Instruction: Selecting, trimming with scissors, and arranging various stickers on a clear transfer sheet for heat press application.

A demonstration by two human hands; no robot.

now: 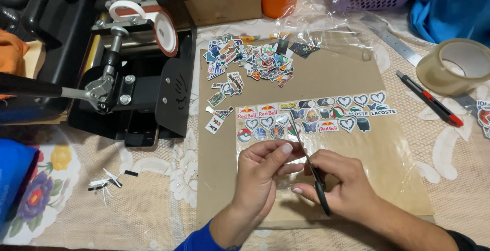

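The left hand (263, 172) pinches a clear sticker sheet (311, 123), the right hand (339, 184) grips thin scissors (309, 161) (blades nearly shut); a cut pile (250, 59) lies beyond, rows remaining uncut.

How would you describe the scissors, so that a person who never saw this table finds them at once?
Start at the brown cardboard sheet lying in the middle of the table. Near its front edge two hands meet; the right hand grips the scissors. They are the only tool held: black handles, thin metal blades pointing up toward the rows of stickers, unlike the red-and-black utility knife lying to the right.
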